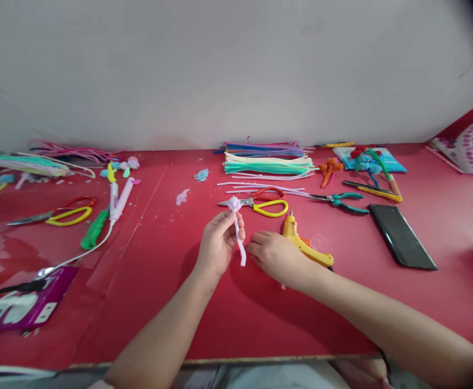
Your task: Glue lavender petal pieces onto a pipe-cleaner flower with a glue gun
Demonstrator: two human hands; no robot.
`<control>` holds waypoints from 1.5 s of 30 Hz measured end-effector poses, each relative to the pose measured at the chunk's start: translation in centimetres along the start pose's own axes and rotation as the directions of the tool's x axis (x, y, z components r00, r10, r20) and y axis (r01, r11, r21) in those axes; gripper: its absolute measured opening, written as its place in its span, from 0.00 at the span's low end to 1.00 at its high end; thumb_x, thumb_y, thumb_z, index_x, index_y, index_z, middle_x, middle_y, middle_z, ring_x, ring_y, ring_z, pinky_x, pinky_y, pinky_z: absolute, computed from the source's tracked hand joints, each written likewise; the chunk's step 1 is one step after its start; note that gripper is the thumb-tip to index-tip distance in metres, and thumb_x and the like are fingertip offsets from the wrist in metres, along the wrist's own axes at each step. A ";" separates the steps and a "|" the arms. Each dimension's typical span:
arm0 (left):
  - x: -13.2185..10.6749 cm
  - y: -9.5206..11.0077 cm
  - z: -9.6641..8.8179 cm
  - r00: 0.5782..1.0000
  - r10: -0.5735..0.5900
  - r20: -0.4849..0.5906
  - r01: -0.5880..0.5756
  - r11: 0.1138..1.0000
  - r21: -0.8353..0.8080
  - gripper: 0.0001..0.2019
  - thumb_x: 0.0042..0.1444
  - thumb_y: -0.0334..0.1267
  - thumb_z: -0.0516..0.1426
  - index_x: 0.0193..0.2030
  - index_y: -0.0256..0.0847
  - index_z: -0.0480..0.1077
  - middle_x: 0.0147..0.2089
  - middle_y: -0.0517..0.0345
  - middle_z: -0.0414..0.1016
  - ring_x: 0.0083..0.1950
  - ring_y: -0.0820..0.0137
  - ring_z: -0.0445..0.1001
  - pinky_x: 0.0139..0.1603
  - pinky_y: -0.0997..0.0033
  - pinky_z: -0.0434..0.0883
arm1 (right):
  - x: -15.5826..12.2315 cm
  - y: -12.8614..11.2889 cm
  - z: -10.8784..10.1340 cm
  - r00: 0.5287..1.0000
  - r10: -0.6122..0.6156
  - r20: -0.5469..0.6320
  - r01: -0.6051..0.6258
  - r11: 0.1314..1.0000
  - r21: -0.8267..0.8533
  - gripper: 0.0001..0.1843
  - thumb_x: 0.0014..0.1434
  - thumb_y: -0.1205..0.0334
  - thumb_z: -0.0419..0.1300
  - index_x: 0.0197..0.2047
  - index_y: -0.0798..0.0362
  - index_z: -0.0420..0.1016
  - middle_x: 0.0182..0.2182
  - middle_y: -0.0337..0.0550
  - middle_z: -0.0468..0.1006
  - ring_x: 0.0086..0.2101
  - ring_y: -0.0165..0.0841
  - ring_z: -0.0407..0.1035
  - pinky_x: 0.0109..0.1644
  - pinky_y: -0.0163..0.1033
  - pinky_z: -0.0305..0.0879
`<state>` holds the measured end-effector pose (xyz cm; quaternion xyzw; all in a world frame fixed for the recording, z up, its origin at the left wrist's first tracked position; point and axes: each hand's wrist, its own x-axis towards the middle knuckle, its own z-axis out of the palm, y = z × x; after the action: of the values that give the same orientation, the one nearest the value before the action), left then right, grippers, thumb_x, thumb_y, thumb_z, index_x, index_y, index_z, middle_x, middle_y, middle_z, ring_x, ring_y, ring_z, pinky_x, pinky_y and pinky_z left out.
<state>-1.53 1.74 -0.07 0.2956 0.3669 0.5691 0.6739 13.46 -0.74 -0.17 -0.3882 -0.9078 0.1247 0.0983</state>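
My left hand [219,243] pinches a pale lilac pipe-cleaner flower [234,203] just below its fluffy head, and its stem hangs down past my fingers. To the right of the stem is my right hand [275,256], held low over the table with its fingers curled in. Whatever may be between those fingers is hidden. A yellow glue gun [307,249] lies partly behind my right hand, nozzle pointing away from me. Beyond the flower head rest scissors [271,207] with one red and one yellow handle.
Pipe-cleaner bundles [267,163] lie along the wall. Green-handled pliers [342,201] and a black phone [402,236] are at right. On the left are more scissors [68,215], a pink tool with a white cord [121,200] and a purple packet [52,297]. Lilac fluff [182,197] sits mid-table.
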 end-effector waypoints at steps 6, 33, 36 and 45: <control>-0.4 0.2 0.3 0.999 0.003 0.051 -0.003 1.000 0.001 0.07 0.53 0.37 0.58 0.28 0.35 0.70 0.25 0.61 0.68 0.20 0.80 0.65 0.21 0.80 0.62 | 2.4 0.8 2.5 0.994 -0.109 -0.032 0.110 0.994 0.029 0.10 0.57 0.72 0.53 0.28 0.51 0.72 0.31 0.43 0.75 0.38 0.38 0.66 0.43 0.41 0.61; -1.6 -1.8 1.1 0.956 -0.244 0.161 0.229 0.968 0.106 0.07 0.56 0.34 0.56 0.28 0.34 0.69 0.24 0.61 0.70 0.19 0.79 0.67 0.19 0.81 0.66 | -1.2 1.9 -4.2 0.842 0.510 -0.176 -0.254 0.663 0.704 0.07 0.55 0.58 0.59 0.30 0.52 0.69 0.18 0.31 0.69 0.18 0.23 0.61 0.23 0.28 0.57; -1.8 -1.8 1.2 0.945 -0.280 0.172 0.268 0.959 0.090 0.07 0.55 0.34 0.56 0.29 0.34 0.70 0.24 0.60 0.70 0.18 0.80 0.67 0.19 0.81 0.66 | -1.1 1.9 -3.8 0.824 0.531 -0.196 -0.259 0.662 0.703 0.08 0.55 0.57 0.59 0.30 0.53 0.71 0.18 0.32 0.68 0.18 0.22 0.56 0.21 0.28 0.52; -2.0 -1.3 1.4 0.921 -0.349 0.171 0.342 0.937 0.074 0.08 0.55 0.33 0.55 0.27 0.34 0.70 0.23 0.61 0.70 0.16 0.82 0.65 0.18 0.83 0.63 | -1.1 2.2 -3.0 0.813 0.487 -0.320 -0.226 0.770 0.597 0.09 0.56 0.57 0.59 0.30 0.54 0.72 0.20 0.34 0.72 0.18 0.23 0.59 0.22 0.28 0.54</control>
<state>0.23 -0.44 -0.05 0.2910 0.3624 0.4042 0.7878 16.49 0.39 1.93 -0.5332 -0.6932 0.2932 0.3862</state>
